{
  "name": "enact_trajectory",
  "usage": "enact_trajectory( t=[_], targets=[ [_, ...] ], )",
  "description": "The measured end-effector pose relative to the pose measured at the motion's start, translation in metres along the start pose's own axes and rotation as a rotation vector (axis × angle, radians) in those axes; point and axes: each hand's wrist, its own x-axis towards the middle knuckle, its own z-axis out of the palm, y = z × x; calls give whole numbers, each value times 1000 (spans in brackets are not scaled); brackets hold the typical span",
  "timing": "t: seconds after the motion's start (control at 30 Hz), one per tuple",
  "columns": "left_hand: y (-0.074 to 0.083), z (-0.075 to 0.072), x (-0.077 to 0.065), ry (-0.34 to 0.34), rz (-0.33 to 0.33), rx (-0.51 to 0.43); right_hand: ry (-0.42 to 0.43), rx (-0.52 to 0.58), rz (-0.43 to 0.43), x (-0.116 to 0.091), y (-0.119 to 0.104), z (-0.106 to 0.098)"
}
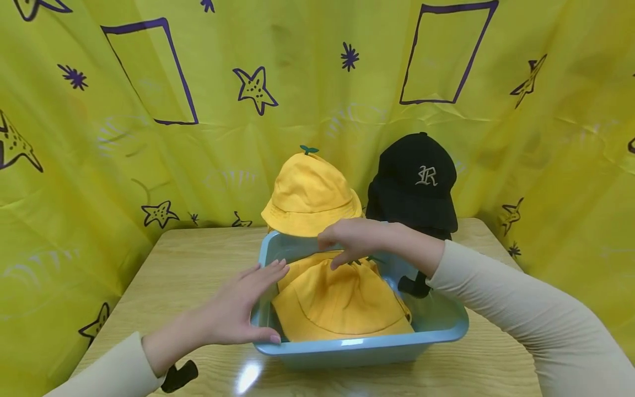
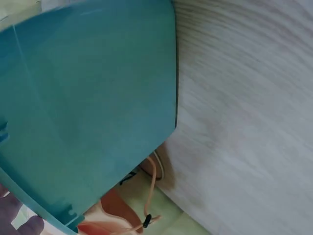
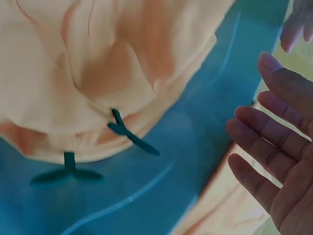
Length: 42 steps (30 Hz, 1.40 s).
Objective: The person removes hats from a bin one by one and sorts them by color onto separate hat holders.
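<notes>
A light-blue plastic bin (image 1: 354, 344) stands on the table with yellow hats (image 1: 342, 309) stacked inside, green sprout trims (image 3: 124, 129) on their crowns. My left hand (image 1: 243, 303) is at the bin's left side, fingers extended and thumb by the front rim; in the left wrist view its fingertips (image 2: 32, 227) show at the rim. Over the back of the bin hovers my right hand (image 1: 354, 237). The right wrist view shows that hand (image 3: 274, 142) palm up to the camera, fingers spread and holding nothing, beside the hats.
Behind the bin sits another yellow bucket hat (image 1: 312, 193) with a sprout on top. A black cap (image 1: 421, 176) with a letter emblem stands to its right. A yellow curtain (image 1: 307, 55) hangs behind the wooden table (image 1: 198, 264). Under the left wrist view lies an orange-looking cord (image 2: 150, 186).
</notes>
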Motion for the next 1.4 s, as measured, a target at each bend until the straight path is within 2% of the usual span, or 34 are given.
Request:
enact_trajectory(
  t=[0.2,0.3,0.43,0.7,0.87,0.97,1.17,1.4],
  targets=[
    [2,5,-10,-9,-12,-4,-37,25,-27,14,-2,14],
    [1,8,-13,-10,9,-19,-39,11,-30,20,-3,23],
    [-1,13,-15,-19,24,-42,-49,-19,-14,27,-2,36],
    [-2,16,-18,-42,8,-109,-94,-21,33,34,7,53],
    [-1,15,-17,-43,16,-118,-117,-47,-2,35,15,61],
    [-1,15,-16,-39,19,-115,-108,-14,-35,35,18,62],
    [-2,14,-15,-41,14,-128,-102,138,-72,31,21,55],
    [0,13,-19,-52,-14,-113,-23,190,-93,11,7,37]
  ],
)
